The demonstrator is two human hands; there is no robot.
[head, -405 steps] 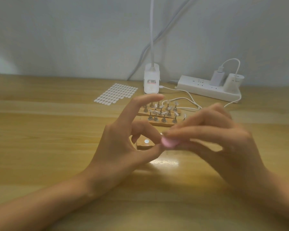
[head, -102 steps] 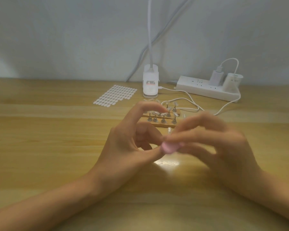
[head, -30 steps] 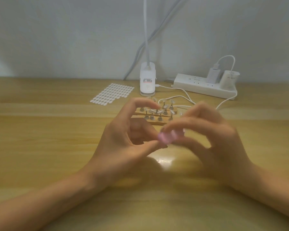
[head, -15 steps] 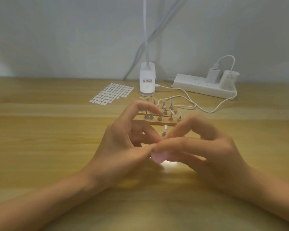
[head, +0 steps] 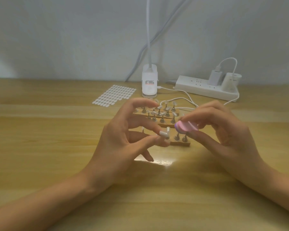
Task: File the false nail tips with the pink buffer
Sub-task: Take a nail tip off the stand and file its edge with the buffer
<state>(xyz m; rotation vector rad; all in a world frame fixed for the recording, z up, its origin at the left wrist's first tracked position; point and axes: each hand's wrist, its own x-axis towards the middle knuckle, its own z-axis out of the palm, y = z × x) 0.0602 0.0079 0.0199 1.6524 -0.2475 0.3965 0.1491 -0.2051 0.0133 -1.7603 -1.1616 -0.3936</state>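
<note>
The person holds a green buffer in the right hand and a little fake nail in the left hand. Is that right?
Almost. The buffer is pink, not green. In the head view the right hand holds it and the left hand pinches the little fake nail.

My buffer (head: 187, 127) is pink (purple at its left end); the nail tip (head: 163, 133) milky white; far stickers (head: 114, 95) white, in rows.
</note>
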